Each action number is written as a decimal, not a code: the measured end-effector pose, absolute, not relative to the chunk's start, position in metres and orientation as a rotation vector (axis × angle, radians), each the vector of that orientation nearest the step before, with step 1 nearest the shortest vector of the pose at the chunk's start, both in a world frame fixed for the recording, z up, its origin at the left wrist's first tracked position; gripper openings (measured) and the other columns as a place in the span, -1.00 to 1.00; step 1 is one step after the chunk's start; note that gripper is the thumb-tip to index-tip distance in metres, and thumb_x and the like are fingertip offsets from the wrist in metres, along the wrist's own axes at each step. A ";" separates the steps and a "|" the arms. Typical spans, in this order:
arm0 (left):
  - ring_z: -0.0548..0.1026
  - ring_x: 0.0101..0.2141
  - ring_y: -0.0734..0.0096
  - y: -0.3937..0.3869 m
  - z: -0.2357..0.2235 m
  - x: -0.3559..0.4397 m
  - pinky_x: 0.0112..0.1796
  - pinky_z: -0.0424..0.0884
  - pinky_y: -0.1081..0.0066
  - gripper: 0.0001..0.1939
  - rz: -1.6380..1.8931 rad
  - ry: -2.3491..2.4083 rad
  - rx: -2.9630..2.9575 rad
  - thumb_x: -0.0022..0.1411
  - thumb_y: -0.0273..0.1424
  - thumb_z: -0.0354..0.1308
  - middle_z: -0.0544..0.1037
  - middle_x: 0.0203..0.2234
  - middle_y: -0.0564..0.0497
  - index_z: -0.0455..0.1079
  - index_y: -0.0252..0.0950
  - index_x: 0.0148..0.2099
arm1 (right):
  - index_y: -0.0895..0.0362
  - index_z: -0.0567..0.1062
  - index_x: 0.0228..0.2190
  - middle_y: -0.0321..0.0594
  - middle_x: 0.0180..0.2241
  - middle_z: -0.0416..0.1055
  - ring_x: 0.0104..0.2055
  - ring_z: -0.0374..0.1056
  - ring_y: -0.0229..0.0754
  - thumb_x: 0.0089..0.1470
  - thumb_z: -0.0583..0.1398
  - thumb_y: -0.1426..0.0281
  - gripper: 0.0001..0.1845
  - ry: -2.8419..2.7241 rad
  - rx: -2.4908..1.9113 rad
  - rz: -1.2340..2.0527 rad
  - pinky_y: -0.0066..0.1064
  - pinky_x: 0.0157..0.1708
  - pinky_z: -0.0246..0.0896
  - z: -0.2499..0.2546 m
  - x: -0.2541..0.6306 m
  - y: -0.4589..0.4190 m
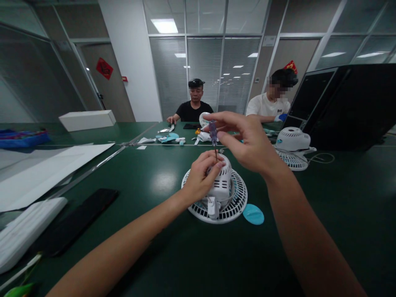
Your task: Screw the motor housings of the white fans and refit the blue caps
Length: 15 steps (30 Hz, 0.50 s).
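Observation:
A white electric fan [223,185] lies face down on its round grille [238,202], with the motor housing upward. My right hand [247,142] grips the purple see-through handle of a screwdriver [213,131] between thumb and fingers. The shaft points almost straight down at the top of the housing; its tip is hidden. My left hand [201,175] rests against the housing, its fingers pinched around the lower shaft. A white plug [213,207] lies at the near side of the housing, on the grille. Beside the grille to the right is a light blue oval disc [253,214].
Another white fan [292,142] sits right, before a large black screen [349,107]. Fan parts [168,138] lie across the table, near two seated people. At left are a dark phone-like slab [77,220], a white power strip [27,231], white sheets [55,173] and a white box [88,120].

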<state>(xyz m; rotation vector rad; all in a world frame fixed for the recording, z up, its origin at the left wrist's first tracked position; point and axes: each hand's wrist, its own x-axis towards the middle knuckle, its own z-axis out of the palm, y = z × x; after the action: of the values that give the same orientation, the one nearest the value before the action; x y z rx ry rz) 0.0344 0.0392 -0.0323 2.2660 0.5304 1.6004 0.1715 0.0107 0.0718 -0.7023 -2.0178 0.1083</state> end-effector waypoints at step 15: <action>0.43 0.00 0.20 0.039 -0.033 0.033 0.07 0.32 0.12 -0.80 1.570 0.530 2.282 0.38 -0.47 0.00 0.50 -0.21 -0.10 0.44 -0.29 -0.24 | 0.11 0.57 -0.20 -0.22 -0.23 0.53 -0.24 0.45 -0.22 0.07 0.29 0.30 -0.76 -1.907 -0.580 0.235 -0.39 -0.28 0.43 0.071 0.175 0.021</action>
<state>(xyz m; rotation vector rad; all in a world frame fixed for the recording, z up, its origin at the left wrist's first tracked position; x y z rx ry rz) 0.0330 0.0392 -0.0331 2.2821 0.5296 1.5697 0.1749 0.0206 0.0711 -0.5799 -1.9069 0.2354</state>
